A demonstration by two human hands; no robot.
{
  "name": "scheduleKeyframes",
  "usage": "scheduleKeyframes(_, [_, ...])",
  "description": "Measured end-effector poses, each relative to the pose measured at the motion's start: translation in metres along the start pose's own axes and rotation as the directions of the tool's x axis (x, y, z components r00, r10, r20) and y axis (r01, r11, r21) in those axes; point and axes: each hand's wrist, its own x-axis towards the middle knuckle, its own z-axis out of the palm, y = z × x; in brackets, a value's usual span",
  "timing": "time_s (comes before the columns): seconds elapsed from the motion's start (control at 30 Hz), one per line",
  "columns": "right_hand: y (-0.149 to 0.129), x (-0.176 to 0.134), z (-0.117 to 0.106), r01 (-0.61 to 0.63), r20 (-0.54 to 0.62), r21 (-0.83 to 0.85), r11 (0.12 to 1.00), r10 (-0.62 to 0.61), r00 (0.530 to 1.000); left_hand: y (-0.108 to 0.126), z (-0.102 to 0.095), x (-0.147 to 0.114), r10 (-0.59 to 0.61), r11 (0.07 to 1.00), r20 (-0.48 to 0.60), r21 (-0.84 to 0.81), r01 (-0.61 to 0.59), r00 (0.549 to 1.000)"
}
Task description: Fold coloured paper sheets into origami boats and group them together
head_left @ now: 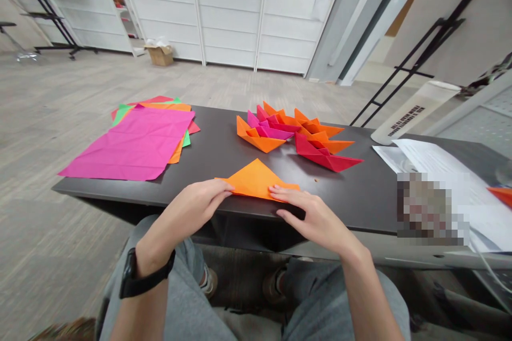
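A folded sheet of orange paper [256,177] lies at the near edge of the dark table, its peak pointing away from me and a flat band along its lower edge. My left hand [204,198] rests on its left corner, fingers stretched along the band. On the right part of the band lie the flat fingers of my right hand [302,208], with the thumb spread apart below. Beyond the sheet stand several folded paper boats: an orange boat [260,137], a magenta boat [272,127] and a red boat [326,157] among them.
To the left, a stack of coloured sheets has a magenta sheet [136,141] on top. Printed papers [444,170] and a white cylinder [416,112] are on the right. A blurred-out patch hides something beside the papers. The table's front edge [360,224] runs just above my knees.
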Motion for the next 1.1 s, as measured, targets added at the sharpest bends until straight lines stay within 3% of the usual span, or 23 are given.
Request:
scheduleKeyframes(0.07, [-0.001, 0.003, 0.002, -0.083, -0.102, 0.04, 0.996, 0.087, 0.991, -0.001, 0.002, 0.004, -0.026, 1.0, -0.065, -0.017, 0.025, 0.998])
scheduleKeyframes(0.17, [0.001, 0.011, 0.009, -0.204, -0.324, 0.044, 0.978, 0.207, 0.923, -0.006, 0.007, 0.008, -0.062, 0.998, -0.149, -0.016, 0.061, 0.987])
scheduleKeyframes(0.23, [0.003, 0.016, 0.015, -0.221, -0.423, 0.0, 0.975, 0.201, 0.883, -0.011, 0.01, 0.011, -0.078, 0.997, -0.183, -0.008, 0.078, 0.98])
scheduleKeyframes(0.3, [0.007, 0.019, 0.02, -0.201, -0.444, -0.061, 0.978, 0.154, 0.883, -0.014, 0.012, 0.012, -0.058, 0.998, -0.2, 0.025, 0.064, 0.978])
scheduleKeyframes(0.4, [0.013, 0.02, 0.024, -0.17, -0.406, -0.159, 0.973, 0.093, 0.909, -0.009, 0.015, 0.012, 0.036, 0.992, -0.187, 0.129, -0.012, 0.982])
scheduleKeyframes(0.5, [0.013, 0.018, 0.023, -0.171, -0.384, -0.272, 0.947, 0.056, 0.921, 0.009, 0.025, 0.008, 0.126, 0.977, -0.091, 0.182, -0.108, 0.988])
scheduleKeyframes(0.63, [-0.01, 0.016, 0.027, -0.144, -0.406, -0.396, 0.907, -0.032, 0.913, 0.03, 0.044, -0.002, 0.112, 0.985, 0.046, 0.129, -0.117, 0.993])
scheduleKeyframes(0.7, [-0.029, 0.015, 0.033, -0.042, -0.297, -0.353, 0.935, -0.07, 0.952, 0.033, 0.049, -0.005, 0.108, 0.988, 0.068, 0.102, -0.115, 0.992])
scheduleKeyframes(0.77, [-0.043, 0.015, 0.041, 0.05, -0.11, -0.284, 0.957, -0.085, 0.99, 0.031, 0.05, -0.006, 0.127, 0.989, 0.075, 0.07, -0.133, 0.989])
scheduleKeyframes(0.9, [-0.042, 0.009, 0.04, 0.019, 0.053, -0.323, 0.946, -0.002, 0.999, 0.023, 0.046, -0.005, 0.122, 0.989, 0.05, 0.076, -0.126, 0.991])
scheduleKeyframes(1.1, [-0.005, -0.015, -0.001, -0.198, 0.054, -0.416, 0.887, 0.241, 0.969, 0.006, 0.029, -0.016, 0.08, 0.947, 0.1, 0.303, -0.107, 0.992])
